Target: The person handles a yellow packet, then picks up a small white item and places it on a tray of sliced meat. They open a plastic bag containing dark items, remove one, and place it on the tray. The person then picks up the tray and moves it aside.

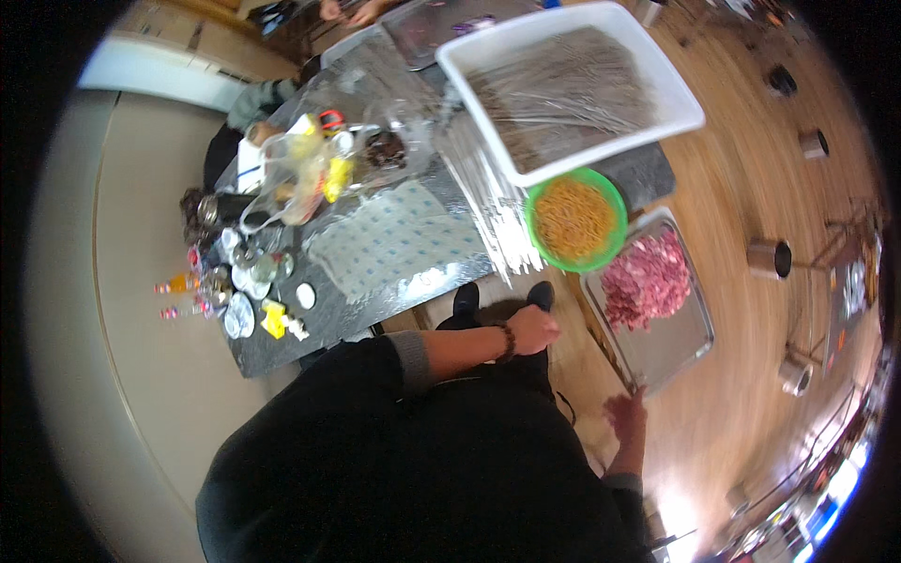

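Note:
My left hand (535, 329), with a beaded bracelet at the wrist, is curled into a fist in front of my body; nothing shows in it. Blurred, my right hand (626, 414) is at the near corner of a metal tray (669, 357); I cannot tell whether its fingers grip the rim. Cut raw meat (647, 281) is heaped in the tray's far half. Beyond the tray's left corner is a green round bowl (618, 239) of orange-yellow food strips (574, 218). Thin pale sticks (486, 190) lie beside the bowl, their ends at the table edge.
A large white plastic bin (605, 151) holds many thin sticks. On the dark table (331, 317) lie a patterned cloth (401, 232), plastic bags (288, 183), jars (264, 269) and bottles (184, 283). Another person's hands (352, 13) show at the far edge. Metal cylinders (769, 258) stand at right.

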### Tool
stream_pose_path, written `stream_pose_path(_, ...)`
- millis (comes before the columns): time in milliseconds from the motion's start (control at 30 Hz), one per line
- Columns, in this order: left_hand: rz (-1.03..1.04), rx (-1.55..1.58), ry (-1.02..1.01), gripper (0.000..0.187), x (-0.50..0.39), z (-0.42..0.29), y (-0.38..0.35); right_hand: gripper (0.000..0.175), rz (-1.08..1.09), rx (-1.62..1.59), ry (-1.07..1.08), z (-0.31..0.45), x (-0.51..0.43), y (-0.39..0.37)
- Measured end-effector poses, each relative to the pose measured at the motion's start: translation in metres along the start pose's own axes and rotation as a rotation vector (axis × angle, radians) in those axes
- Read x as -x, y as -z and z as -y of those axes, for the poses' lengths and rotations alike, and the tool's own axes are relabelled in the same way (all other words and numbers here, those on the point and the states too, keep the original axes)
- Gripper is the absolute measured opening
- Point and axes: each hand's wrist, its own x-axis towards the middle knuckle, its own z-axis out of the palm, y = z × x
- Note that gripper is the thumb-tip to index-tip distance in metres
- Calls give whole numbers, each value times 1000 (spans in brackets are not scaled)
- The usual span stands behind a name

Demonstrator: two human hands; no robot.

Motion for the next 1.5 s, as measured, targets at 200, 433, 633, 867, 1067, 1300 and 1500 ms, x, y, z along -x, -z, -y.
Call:
stream_pose_path(200,-518,704,474,31,119,44,115,35,258,1177,-69,37,45,-66)
stream_pose_path(433,-1417,912,595,58,235,121,240,20,794,1129,630,93,136,-375)
stream_pose_path(633,-1698,1010,702,80,275,148,301,44,756,1187,1169,53,216,-642)
stream_pose_path(867,-1779,1100,504,51,287,171,351,53,404,1567,1629,21,256,-853)
stream_pose_path(1067,-1777,1069,374,35,281,155,353,29,527,1358,1608,11,242,-897)
stream_pose_path(1300,-1740,767,252,41,302,112,355,26,820,1158,1425,23,280,-874)
stream_pose_path(1500,-1577,805,212,47,352,51,332,29,925,1149,1457,38,334,-810)
